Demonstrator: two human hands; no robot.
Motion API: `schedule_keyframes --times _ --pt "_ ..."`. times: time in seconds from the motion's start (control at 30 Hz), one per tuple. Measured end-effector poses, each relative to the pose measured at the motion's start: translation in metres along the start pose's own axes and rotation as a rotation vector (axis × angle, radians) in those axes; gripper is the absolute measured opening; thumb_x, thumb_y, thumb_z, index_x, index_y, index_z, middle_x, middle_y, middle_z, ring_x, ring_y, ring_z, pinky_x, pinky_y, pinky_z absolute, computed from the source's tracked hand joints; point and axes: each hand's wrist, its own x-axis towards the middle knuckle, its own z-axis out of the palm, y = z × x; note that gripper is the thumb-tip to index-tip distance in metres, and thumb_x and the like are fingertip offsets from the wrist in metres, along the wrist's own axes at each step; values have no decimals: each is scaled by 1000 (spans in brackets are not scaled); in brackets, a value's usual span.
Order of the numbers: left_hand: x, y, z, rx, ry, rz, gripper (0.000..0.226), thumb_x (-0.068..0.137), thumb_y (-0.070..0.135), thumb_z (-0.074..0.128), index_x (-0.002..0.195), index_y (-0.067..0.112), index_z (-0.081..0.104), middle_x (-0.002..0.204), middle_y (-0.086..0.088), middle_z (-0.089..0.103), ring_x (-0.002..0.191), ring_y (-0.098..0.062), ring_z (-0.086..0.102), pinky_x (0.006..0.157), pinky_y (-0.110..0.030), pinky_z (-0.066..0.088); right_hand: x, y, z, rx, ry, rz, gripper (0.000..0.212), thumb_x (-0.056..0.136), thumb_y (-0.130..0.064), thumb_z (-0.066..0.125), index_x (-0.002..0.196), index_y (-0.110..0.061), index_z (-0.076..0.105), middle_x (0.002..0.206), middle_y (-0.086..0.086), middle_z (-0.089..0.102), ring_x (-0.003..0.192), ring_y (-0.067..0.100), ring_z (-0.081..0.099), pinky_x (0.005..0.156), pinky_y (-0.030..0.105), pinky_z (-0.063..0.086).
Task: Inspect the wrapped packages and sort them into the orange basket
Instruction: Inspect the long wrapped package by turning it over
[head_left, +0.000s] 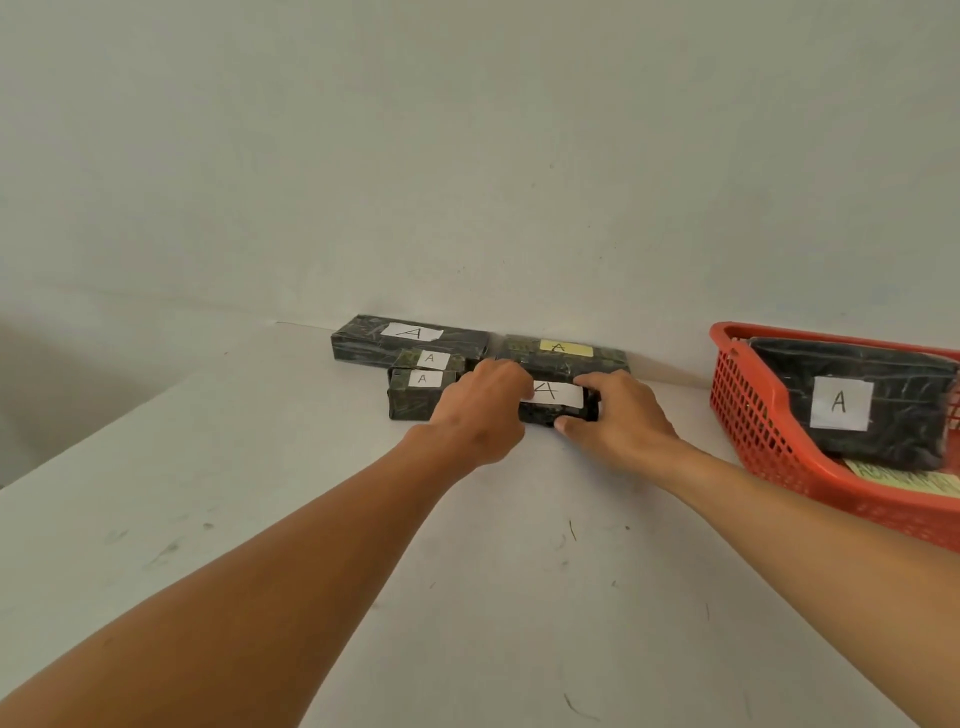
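Note:
A small dark wrapped package (558, 408) with a white "A" label lies on the white table near the wall. My left hand (480, 415) grips its left end and my right hand (618, 415) grips its right end, thumb on the front. Behind it sits a package with a yellow "A" label (566, 351). To the left lie a long package (410, 338) and two small ones (428, 359) (418, 397), all labelled "A". The orange basket (753, 421) at the right holds a large dark package (852, 400) with a white "A" label.
The white table (311, 519) meets a plain wall at the back. Its left edge runs diagonally from the far corner toward the near left. A yellowish printed item (904, 475) lies in the basket under the large package.

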Motion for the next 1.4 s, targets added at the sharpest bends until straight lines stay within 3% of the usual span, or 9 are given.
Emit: schedule_keyframes --times 0.1,0.27,0.43,0.57,0.83,0.97,1.07,1.2,1.4 --pt "1 -1 -2 15 -15 15 42 93 -1 54 132 13 62 138 -8 57 124 -30 55 95 -45 51 -2 -2 -5 38 5 14 71 65 -59 74 127 -26 65 126 -1 62 114 21 58 95 42 53" --pt "15 -4 -9 -82 67 11 44 89 -5 46 127 8 64 131 -13 61 113 -32 61 90 -48 55 18 -6 -16 272 331 276 38 82 -51 63 102 -18 62 111 8 63 98 27 63 72 34 51" --pt "47 -10 -15 -231 76 -159 39 90 -2 41 122 5 61 120 -12 61 107 -31 60 89 -41 54 44 -7 -29 561 233 666 39 97 -27 52 129 -4 57 123 16 59 95 28 51 62 31 39" --pt "64 -9 -14 -217 -112 -248 30 92 4 39 118 2 54 113 -17 56 112 -35 47 92 -46 48 61 -4 -25 672 161 657 37 101 -16 50 135 -2 51 117 15 53 100 23 45 84 33 43" --pt "68 -4 -15 -503 -129 -356 24 94 7 38 114 2 51 116 -21 56 102 -31 49 79 -40 40 66 -11 -31 888 187 734 35 94 -12 68 127 -7 58 104 7 55 91 22 52 67 32 43" --pt "62 5 -26 -751 -9 -431 19 99 7 42 116 13 49 103 -11 55 85 -20 49 66 -30 42 62 -18 -39 1137 232 656 25 92 -5 67 114 -7 56 101 12 63 97 28 65 60 39 58" --pt "57 7 -43 -865 143 -415 31 100 10 45 130 14 50 117 -9 57 81 -12 51 62 -26 41 55 -25 -51 1216 325 530 18 92 -5 68 108 -5 59 106 14 66 100 27 67 62 36 61" --pt "37 13 -66 -985 325 -402 42 98 31 55 139 21 48 129 -3 55 112 -20 54 89 -35 45 21 -36 -72 1348 356 337 24 91 -4 69 114 -3 62 108 16 72 101 29 72 79 43 65" --pt "-20 21 -77 -1204 295 -365 43 97 41 59 128 12 62 127 -9 67 118 -26 62 96 -44 54 -55 -42 -83 1391 310 153 38 91 3 65 127 -6 58 108 17 76 100 32 76 86 48 63"
